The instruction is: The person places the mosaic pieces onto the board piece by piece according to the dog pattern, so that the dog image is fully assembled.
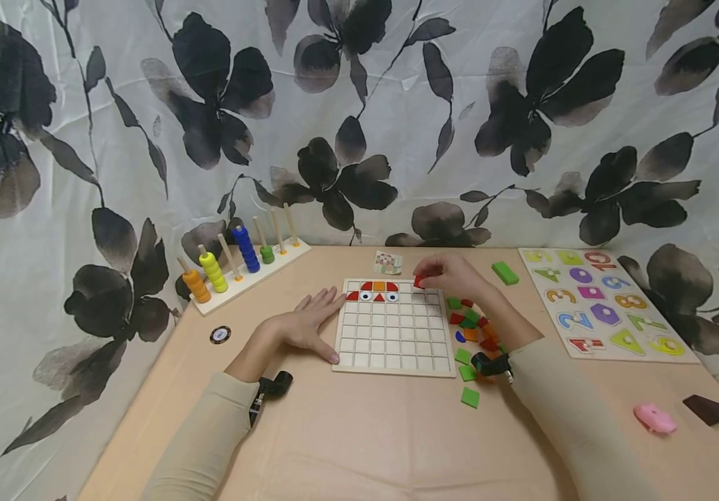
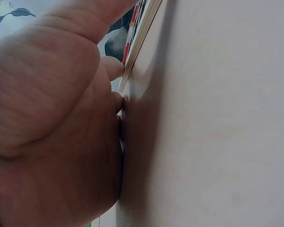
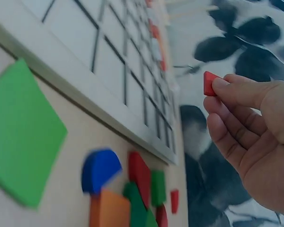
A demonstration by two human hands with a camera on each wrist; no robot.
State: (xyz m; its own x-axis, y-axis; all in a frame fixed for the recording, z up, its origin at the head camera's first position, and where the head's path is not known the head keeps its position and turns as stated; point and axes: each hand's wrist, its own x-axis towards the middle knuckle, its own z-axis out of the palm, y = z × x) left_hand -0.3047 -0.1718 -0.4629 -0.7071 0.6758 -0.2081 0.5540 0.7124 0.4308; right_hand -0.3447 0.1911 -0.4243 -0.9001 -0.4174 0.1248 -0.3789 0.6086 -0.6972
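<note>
A white grid board [image 1: 391, 341] lies on the table between my hands. Its upper left squares hold red and orange tiles and two eye tiles [image 1: 365, 296]. My left hand [image 1: 303, 325] rests spread at the board's left side, with fingertips and thumb at its edge. Between thumb and finger, my right hand [image 1: 453, 275] pinches a small red tile [image 3: 209, 84] over the board's top row, right of the laid tiles. Loose green, red, orange and blue tiles [image 1: 471, 334] lie along the board's right side, partly below my right forearm.
A small picture card [image 1: 388, 262] lies behind the board. At the back left stands a peg rack [image 1: 253, 273] with coloured rings, near a round chip [image 1: 220, 335]. To the right are a green block [image 1: 505, 273], a number puzzle [image 1: 591, 296], a pink pig [image 1: 656, 418] and a dark piece [image 1: 710, 410].
</note>
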